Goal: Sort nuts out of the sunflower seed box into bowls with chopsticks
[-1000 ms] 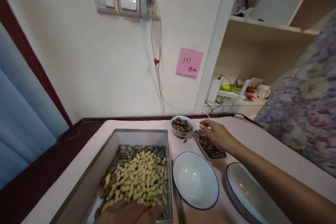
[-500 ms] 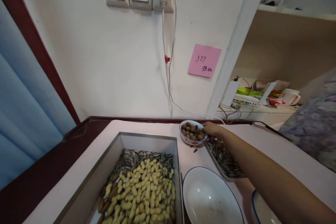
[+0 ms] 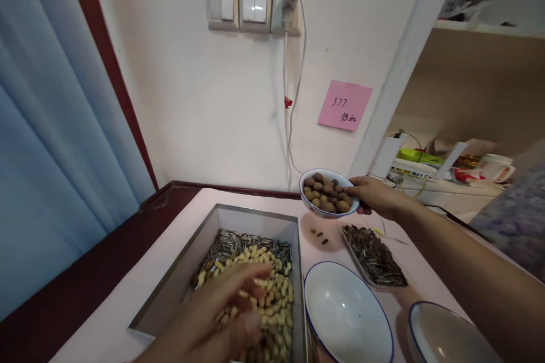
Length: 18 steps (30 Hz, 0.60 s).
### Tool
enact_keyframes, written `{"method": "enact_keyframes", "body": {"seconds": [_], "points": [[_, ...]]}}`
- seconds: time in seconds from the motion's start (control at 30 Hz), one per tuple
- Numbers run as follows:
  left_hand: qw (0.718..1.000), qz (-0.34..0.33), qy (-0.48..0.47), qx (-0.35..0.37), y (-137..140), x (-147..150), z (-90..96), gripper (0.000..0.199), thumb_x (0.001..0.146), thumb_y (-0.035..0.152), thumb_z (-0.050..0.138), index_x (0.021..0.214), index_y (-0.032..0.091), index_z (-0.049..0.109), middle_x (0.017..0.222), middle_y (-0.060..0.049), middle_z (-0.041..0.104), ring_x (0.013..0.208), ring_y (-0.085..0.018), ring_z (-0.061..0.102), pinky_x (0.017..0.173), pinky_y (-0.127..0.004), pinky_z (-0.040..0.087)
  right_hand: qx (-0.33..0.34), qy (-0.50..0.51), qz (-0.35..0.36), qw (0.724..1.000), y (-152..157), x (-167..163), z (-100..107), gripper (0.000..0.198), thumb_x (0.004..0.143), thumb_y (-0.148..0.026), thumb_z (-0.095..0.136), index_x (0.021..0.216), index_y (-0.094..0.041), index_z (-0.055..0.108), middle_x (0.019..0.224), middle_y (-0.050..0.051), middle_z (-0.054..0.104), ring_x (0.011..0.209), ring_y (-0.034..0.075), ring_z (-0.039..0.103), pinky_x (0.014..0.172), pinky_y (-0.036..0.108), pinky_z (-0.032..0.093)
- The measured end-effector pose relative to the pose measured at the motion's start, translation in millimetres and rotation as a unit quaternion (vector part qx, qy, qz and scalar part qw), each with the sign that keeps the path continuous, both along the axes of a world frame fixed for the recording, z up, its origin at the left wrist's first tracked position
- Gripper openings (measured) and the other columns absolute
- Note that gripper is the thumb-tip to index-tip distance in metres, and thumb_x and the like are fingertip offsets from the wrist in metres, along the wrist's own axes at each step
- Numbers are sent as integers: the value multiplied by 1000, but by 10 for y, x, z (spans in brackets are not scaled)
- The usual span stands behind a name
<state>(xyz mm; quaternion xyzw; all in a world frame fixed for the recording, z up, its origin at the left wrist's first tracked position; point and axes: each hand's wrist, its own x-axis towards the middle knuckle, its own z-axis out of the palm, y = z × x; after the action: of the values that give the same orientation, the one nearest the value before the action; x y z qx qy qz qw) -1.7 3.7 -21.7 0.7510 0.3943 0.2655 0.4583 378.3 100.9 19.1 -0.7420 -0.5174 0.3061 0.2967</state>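
Observation:
My right hand grips the right rim of a blue-rimmed white bowl, which is raised above the table and tilted a little toward me. Round brown fruits or nuts, looking like dried longans, fill the bowl. Over the near part of a grey-walled box hovers my left hand, its fingers apart and nothing in them. Peanuts lie inside this box, with striped sunflower seeds toward its far end. The left hand covers part of the peanuts.
To the right of the box stands a white bowl, with a second white bowl at the lower right. A tray of dark seeds lies behind them. A few loose seeds sit on the pink tabletop. A cable hangs along the wall.
My right hand has lifted the bowl of brown fruits off the table and tilted it. My left hand has come into view over the box. The camera view has shifted left and up.

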Motion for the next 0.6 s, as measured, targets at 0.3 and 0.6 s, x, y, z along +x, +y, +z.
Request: {"method": "enact_keyframes", "body": {"seconds": [0.3, 0.6], "points": [[960, 132, -196, -151, 420, 72, 263, 67, 95, 48, 64, 153, 18, 46, 166, -16, 38, 149, -32, 41, 122, -48, 34, 167, -194, 154, 954, -83, -1232, 192, 34, 97, -7, 45, 123, -13, 65, 90, 11, 76, 74, 19, 73, 65, 26, 55], [946, 116, -256, -164, 415, -71, 204, 58, 94, 36, 67, 148, 20, 53, 158, -12, 52, 152, -32, 37, 125, -48, 31, 264, -457, 246, 813, -250, -1614, -84, 63, 97, -3, 37, 158, -14, 42, 130, 24, 66, 85, 32, 75, 64, 41, 58]]}}
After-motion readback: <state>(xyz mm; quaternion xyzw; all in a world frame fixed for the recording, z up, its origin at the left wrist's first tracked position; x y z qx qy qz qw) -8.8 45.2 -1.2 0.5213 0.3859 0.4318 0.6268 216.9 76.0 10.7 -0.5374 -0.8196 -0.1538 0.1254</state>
